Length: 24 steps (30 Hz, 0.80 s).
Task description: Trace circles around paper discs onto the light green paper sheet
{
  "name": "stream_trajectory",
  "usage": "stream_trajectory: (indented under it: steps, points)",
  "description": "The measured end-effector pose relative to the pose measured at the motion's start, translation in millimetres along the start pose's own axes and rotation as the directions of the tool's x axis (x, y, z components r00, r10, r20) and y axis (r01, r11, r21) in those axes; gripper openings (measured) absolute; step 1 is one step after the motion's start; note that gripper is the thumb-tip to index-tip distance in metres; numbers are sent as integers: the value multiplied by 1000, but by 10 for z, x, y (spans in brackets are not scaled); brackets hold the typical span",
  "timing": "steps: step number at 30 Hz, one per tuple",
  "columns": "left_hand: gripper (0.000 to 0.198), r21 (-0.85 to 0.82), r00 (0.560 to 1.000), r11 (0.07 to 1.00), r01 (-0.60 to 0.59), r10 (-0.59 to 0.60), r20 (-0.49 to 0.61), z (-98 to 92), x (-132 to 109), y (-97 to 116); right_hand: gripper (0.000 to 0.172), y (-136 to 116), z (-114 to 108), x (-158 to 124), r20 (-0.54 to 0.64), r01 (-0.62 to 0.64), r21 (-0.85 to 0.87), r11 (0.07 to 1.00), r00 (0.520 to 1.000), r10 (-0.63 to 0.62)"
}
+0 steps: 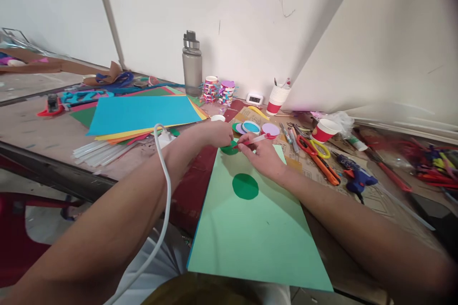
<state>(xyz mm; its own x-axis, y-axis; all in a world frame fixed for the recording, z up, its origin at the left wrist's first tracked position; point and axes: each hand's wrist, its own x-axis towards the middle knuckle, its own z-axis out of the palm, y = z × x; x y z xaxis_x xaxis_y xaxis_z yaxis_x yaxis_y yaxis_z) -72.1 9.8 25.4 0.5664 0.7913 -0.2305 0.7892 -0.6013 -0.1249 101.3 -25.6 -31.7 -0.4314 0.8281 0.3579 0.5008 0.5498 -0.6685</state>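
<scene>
My right hand (pixel 264 156) is closed around a slim pen (pixel 258 138) with a red tip and a pale barrel. Its tip points left, over a green paper disc (pixel 228 148) at the far edge of a light green sheet (pixel 250 243). Bent fingers of my left hand (pixel 219 134) pinch that disc's upper edge; the fingertips are partly hidden. Nearer to me, a second green circle (pixel 245 186) lies flat on the sheet. Just beyond my hands are a blue disc with a white rim (pixel 251 127) and a lilac disc (pixel 271 130).
Coloured sheets (pixel 143 114) and clear sticks (pixel 102 151) lie left. A bottle (pixel 192 66), decorated cups (pixel 210 89), a clock (pixel 255 99) and stacked paper cups (pixel 278 99) stand behind. Scissors (pixel 310 147), an orange cutter (pixel 326 170) and a glue gun (pixel 358 178) lie right. A white cable (pixel 167 190) crosses my left arm.
</scene>
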Motion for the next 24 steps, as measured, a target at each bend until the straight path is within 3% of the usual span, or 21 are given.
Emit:
stream_trajectory:
  steps: [5, 9, 14, 18, 21, 24]
  points:
    - [27, 153, 985, 975, -161, 149, 87, -56, 62, -83, 9, -54, 106, 61, -8, 52, -65, 997, 999, -53]
    - [29, 190, 993, 974, -120, 114, 42, -13, 45, -80, 9, -71, 203, 134, -22, 104, -136, 985, 994, -108]
    - [26, 204, 998, 977, -66, 67, 2, 41, 5, -57, 11, -77, 259, 127, -55, 65, -119, 991, 996, -72]
    - [25, 213, 998, 975, -67, 63, 26, 34, -18, -42, 14, -41, 223, 64, -70, 14, -40, 999, 997, -17]
    - [27, 189, 997, 980, -68, 62, 41, 12, -24, -21, 15, -5, 171, 23, -98, -5, -106, 994, 995, -6]
    - [28, 130, 999, 991, -24, 18, 46, -7, -18, -8, 17, 10, 127, 0, -55, -25, -172, 985, 998, 16]
